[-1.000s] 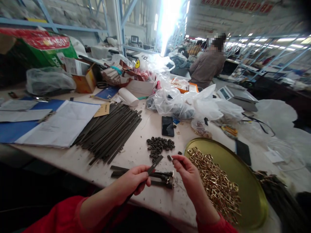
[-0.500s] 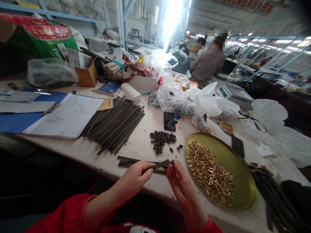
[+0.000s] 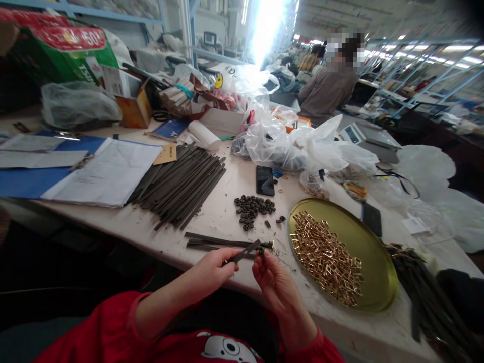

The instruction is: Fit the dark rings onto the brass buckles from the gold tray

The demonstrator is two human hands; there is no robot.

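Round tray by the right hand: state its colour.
The tray is golden yellow, seen in the head view.

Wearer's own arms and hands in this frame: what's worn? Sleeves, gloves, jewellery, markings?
The left hand and right hand are both bare: no gloves, and no ring or watch shows. The left sleeve is red and pushed up, leaving the forearm uncovered. The right sleeve is the same red and ends nearer the wrist. A white cartoon print sits on the red fabric between them.
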